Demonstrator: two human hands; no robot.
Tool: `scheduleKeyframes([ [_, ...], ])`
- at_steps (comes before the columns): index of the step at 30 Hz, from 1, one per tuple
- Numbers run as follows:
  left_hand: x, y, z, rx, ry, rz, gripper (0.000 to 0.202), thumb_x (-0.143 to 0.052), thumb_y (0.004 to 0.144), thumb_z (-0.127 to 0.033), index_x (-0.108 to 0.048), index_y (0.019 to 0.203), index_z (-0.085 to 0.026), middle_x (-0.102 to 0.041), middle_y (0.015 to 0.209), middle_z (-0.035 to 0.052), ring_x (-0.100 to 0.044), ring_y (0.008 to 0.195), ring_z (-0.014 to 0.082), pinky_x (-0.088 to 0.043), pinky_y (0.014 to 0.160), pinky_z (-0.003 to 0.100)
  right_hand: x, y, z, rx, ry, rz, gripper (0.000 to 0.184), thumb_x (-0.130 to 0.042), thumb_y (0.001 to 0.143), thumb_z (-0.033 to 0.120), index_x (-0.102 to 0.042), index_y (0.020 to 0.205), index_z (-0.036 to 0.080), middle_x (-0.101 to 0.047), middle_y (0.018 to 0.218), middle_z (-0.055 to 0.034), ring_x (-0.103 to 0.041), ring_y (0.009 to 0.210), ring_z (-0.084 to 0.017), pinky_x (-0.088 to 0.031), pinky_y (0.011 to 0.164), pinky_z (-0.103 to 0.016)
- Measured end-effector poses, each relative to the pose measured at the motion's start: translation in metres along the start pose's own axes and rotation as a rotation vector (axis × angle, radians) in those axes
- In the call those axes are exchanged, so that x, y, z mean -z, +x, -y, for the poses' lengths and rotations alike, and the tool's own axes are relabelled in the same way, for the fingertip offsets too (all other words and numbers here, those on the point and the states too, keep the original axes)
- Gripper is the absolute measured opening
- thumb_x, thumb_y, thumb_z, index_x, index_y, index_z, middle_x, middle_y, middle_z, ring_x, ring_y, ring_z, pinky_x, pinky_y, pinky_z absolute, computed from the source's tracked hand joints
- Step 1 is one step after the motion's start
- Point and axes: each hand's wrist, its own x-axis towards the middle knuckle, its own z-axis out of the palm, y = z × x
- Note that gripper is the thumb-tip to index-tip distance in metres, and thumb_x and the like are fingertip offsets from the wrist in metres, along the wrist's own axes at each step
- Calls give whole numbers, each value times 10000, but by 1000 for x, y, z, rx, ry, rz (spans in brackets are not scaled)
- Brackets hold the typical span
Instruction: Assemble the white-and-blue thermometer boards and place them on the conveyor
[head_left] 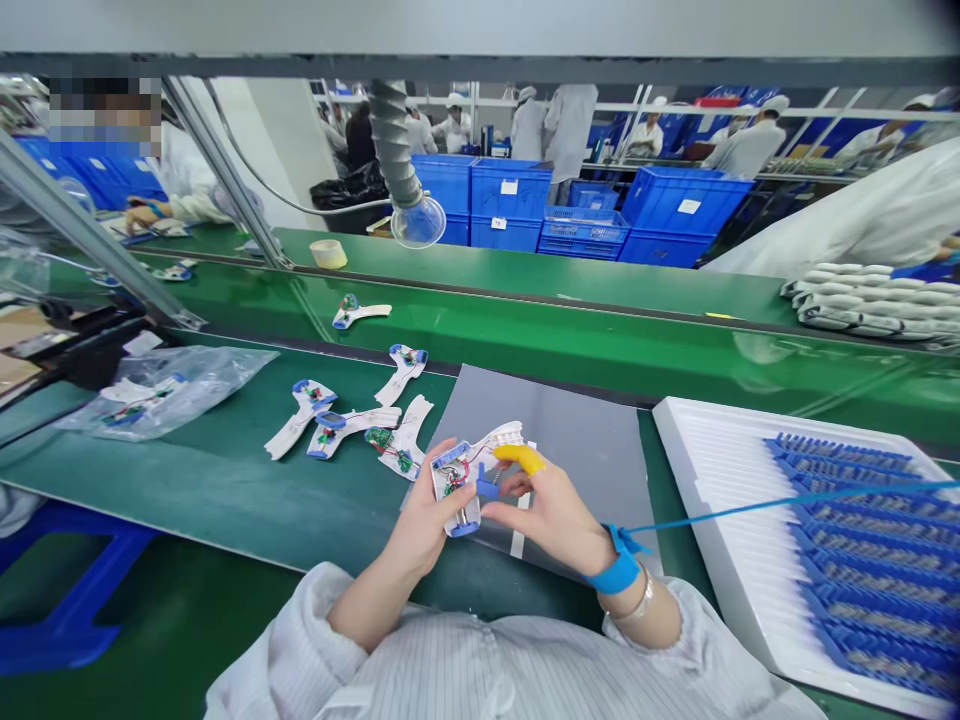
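My left hand [429,515] grips a white plastic housing half [491,440] that carries wires, a small green circuit board and blue end pieces. It is tilted, with its handle pointing up and to the right. My right hand [551,500], with a yellow finger cot [521,458] on one finger, is at the housing's right side. Its fingers are curled around a small blue plastic part [487,484] that lies against the housing. A thin spring seems to run beside that part. Several similar housing halves [352,428] lie to the left on the green bench.
A grey mat [577,430] lies under my hands. At right, a white foam tray [720,500] holds rows of blue parts [862,540]. A blue wrist-strap cord [750,512] crosses it. A plastic bag [202,385] lies at left, and an extraction hose [394,140] hangs ahead.
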Motion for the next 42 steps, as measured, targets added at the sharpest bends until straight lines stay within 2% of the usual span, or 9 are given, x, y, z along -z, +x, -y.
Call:
scheduleKeyframes([
  [6,-1,1,1,-9,-10,-11,669,-734,620,-195,-394,1196,-227,-589,1116,53,-546,1011,189,-388,903,316,-4,2,-1,141,-112,3,278,-570,783,155,-552,1058,190,-540,997,-52,-559,776,-130,-507,732,-281],
  [17,2,5,16,-2,-122,-6,614,-724,560,-101,-463,1102,-218,-652,944,18,-589,854,156,-406,808,268,-1,9,-9,246,-233,148,198,-470,849,198,-578,1014,216,-539,1024,-77,-558,934,-184,-493,826,-304],
  [22,3,19,21,-82,-204,25,618,-736,539,-95,-479,1088,-215,-661,927,42,-597,835,164,-404,784,271,-12,15,-38,357,-335,-10,216,-459,848,273,-545,1041,227,-567,993,-93,-629,719,-170,-541,598,-243],
  [26,2,24,19,-117,-171,4,659,-784,487,-108,-484,1065,-207,-659,907,52,-598,834,177,-406,779,283,-15,13,-38,360,-365,-87,207,-454,841,283,-531,1032,262,-579,932,-66,-594,539,-144,-504,462,-240],
  [30,-3,18,16,-89,-67,-49,598,-780,487,-114,-490,1003,-201,-632,763,-9,-575,694,134,-411,670,245,0,1,-18,320,-325,-240,192,-529,808,296,-498,985,228,-553,847,-57,-596,663,-173,-509,568,-273],
  [34,-8,11,10,-91,17,-81,563,-762,512,-143,-460,981,-215,-567,645,-66,-505,537,89,-399,558,227,25,-3,-14,197,-243,-480,314,-513,821,324,-493,1097,175,-510,1046,-118,-517,984,-237,-432,868,-392],
  [36,-8,10,8,-65,47,-59,549,-762,531,-169,-453,983,-218,-564,664,-62,-511,548,90,-414,559,231,35,-3,-19,49,-77,-348,346,-451,859,357,-499,1146,171,-526,1087,-113,-519,986,-224,-432,867,-376],
  [39,-6,8,7,-17,83,-10,604,-764,549,-201,-446,1062,-225,-581,753,-38,-525,594,94,-434,595,241,43,0,-30,-155,268,-46,378,-404,876,426,-557,1090,155,-600,847,-58,-554,690,-147,-482,631,-276],
  [42,0,7,9,4,139,-5,709,-764,559,-225,-414,1175,-242,-598,873,-4,-545,647,103,-439,654,258,44,8,-41,-214,436,119,395,-468,840,464,-601,998,128,-565,707,-14,-463,528,-82,-415,495,-205],
])
